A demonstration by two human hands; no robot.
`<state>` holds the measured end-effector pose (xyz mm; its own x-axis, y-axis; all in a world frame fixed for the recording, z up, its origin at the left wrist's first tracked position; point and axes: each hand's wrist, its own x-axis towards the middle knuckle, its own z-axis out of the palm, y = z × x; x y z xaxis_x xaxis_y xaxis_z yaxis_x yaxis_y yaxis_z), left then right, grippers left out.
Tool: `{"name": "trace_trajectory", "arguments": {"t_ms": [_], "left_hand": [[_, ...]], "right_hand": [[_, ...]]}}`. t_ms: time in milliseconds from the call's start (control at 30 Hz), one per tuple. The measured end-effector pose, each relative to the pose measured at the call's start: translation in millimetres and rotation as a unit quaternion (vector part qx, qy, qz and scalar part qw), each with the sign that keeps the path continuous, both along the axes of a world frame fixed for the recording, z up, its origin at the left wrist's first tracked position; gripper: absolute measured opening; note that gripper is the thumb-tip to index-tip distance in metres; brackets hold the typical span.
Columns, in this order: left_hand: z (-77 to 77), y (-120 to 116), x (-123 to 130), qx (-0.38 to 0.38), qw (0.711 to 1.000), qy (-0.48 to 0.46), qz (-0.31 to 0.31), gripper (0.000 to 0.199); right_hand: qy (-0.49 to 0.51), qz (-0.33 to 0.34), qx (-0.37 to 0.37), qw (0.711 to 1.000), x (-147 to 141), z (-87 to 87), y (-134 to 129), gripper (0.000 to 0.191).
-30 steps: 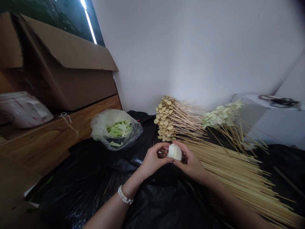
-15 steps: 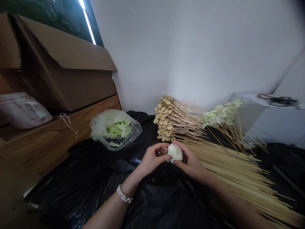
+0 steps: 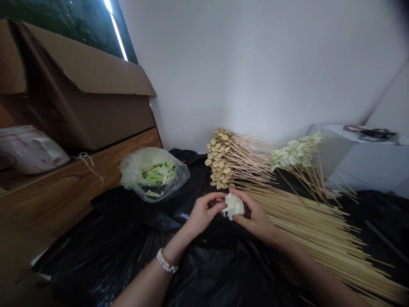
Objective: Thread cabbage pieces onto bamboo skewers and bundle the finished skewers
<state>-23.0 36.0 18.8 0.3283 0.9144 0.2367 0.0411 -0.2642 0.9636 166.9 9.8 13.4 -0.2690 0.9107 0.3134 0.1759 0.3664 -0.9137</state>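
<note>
Over the black plastic, a small white ragged-edged lump of food (image 3: 235, 205) is held between my two hands; its exact kind is unclear. My right hand (image 3: 255, 217) grips it from the right, thumb below and fingers above. From the left side, my left hand (image 3: 204, 213) pinches its frayed edge with thumb and forefinger. Just beyond my fingers lies a stack of skewers with round pale slices (image 3: 220, 160). Bare wooden skewers (image 3: 306, 226) spread out under and beside my right forearm.
An open clear bag of shredded green leaves (image 3: 158, 172) lies to the left. Leaf-loaded skewers (image 3: 297, 151) rest at the back right, by a white box (image 3: 338, 149). A cardboard box (image 3: 105, 115) and white jug (image 3: 32, 149) stand on the wooden ledge (image 3: 79, 179). Black plastic sheeting (image 3: 128, 243) covers the surface.
The left edge of the white lump now looks more frayed and pulled apart. My left fingers have shifted slightly left. My right hand keeps its hold.
</note>
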Motion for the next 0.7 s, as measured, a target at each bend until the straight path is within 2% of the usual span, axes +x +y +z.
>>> {"name": "trace_trajectory", "arguments": {"t_ms": [133,267,333,400,500,600,700], "left_hand": [[-2.6,-0.5,-0.3,0.002,1.000,0.006,0.016,0.036],[-3.4,-2.4,0.8,-0.005,1.000,0.003,0.003,0.037],[-1.2,-3.1,0.2,-0.004,1.000,0.005,0.001,0.034],[3.4,-3.6,-1.4,0.019,1.000,0.008,0.016,0.031],[12.2,-4.7,-4.2,0.101,0.994,0.033,0.030,0.035],[18.9,-7.2,-5.2,0.150,0.988,0.043,-0.007,0.046],[21.7,-10.0,-4.5,0.150,0.985,0.051,-0.064,0.038]], "right_hand": [[0.010,0.025,-0.033,0.999,-2.7,-1.8,-2.3,0.062],[-0.023,-0.011,-0.032,0.999,-4.5,-1.8,-3.4,0.059],[-0.005,0.001,-0.055,0.998,-4.7,1.3,-4.8,0.055],[0.038,0.037,-0.089,0.995,-4.3,5.5,-6.9,0.051],[0.098,0.085,-0.132,0.983,-2.5,11.0,-9.9,0.046],[0.129,0.122,-0.170,0.969,-0.6,13.2,-11.2,0.041],[0.130,0.136,-0.178,0.966,0.0,13.0,-10.5,0.038]]}}
